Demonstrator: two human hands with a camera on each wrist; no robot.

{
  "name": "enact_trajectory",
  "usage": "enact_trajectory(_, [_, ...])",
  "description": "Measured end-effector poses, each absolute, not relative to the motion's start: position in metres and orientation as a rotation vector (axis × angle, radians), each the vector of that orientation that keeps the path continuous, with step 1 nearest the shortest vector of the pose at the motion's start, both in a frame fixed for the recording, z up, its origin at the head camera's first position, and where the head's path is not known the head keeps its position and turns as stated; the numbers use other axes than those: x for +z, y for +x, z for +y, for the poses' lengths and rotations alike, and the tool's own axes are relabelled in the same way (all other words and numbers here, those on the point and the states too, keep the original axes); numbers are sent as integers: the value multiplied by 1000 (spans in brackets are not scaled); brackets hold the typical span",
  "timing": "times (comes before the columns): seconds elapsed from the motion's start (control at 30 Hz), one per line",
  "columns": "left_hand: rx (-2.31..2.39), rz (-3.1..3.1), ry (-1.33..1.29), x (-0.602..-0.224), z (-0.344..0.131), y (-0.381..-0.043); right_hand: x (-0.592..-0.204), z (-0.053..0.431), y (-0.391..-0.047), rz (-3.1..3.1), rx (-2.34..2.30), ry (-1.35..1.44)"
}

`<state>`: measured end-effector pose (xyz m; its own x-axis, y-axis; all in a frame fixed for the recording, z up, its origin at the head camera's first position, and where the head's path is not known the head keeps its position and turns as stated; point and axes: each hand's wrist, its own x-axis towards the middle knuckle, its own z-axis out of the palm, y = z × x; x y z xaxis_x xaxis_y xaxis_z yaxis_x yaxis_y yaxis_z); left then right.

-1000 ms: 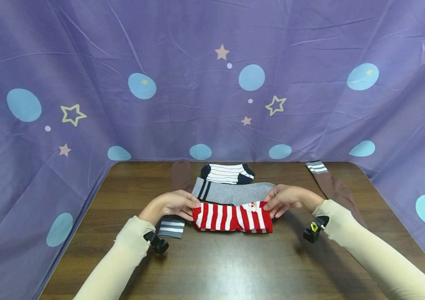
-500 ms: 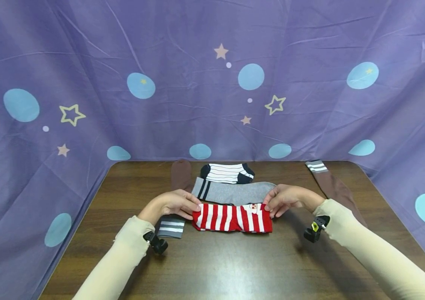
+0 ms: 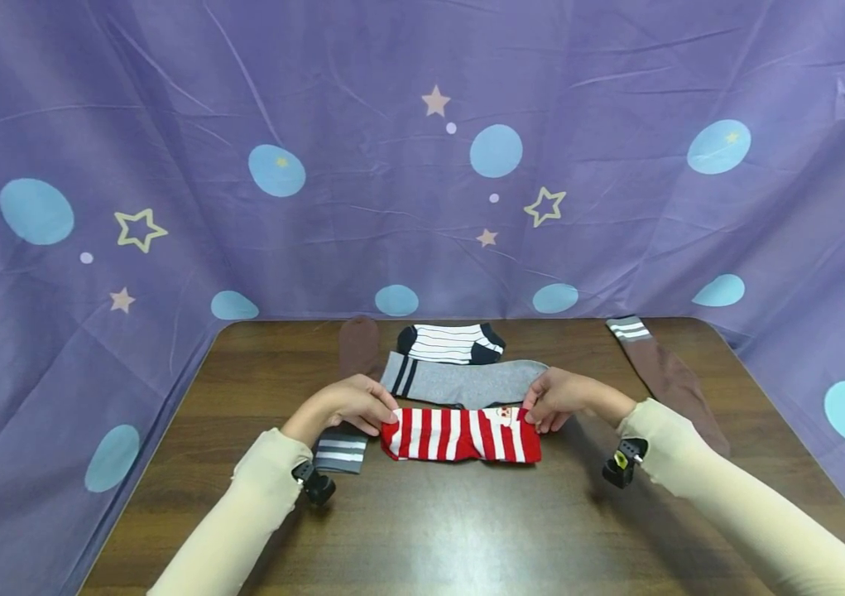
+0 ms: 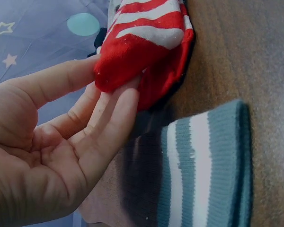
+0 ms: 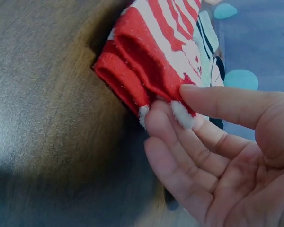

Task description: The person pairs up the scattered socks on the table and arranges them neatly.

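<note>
A red-and-white striped sock (image 3: 459,434) lies crosswise in the middle of the table, a small face pattern near its right end. My left hand (image 3: 353,403) pinches its rounded red toe (image 4: 128,59) between thumb and fingers. At the cuff end, my right hand (image 3: 564,399) pinches the upper edge, thumb on top and fingers beneath. Under it a second red sock (image 5: 116,75) shows in the right wrist view, its own opening side by side with the upper one. From the left wrist, a lower red layer (image 4: 163,82) also peeks out below the pinched toe.
Just behind lies a grey sock (image 3: 467,382) with black bands, and beyond it a white ankle sock (image 3: 448,343) with black toe and heel. A brown sock (image 3: 358,348) passes under the left hand; another brown sock (image 3: 671,372) slants at the right. A purple curtain (image 3: 362,240) surrounds the table (image 3: 422,530).
The upper edge of the striped sock has come down slightly, and the lower layer that showed along its front edge is now covered. Both hands keep their pinch and have barely moved.
</note>
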<state>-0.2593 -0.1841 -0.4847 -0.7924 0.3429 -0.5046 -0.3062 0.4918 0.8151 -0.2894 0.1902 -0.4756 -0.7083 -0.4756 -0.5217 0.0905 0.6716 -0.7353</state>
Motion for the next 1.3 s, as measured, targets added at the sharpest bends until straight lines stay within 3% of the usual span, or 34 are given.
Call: enact_trajectory(1.3, [1079,2557,-19,-496,-160,-261,-487,180,-286,2480,-777,-295])
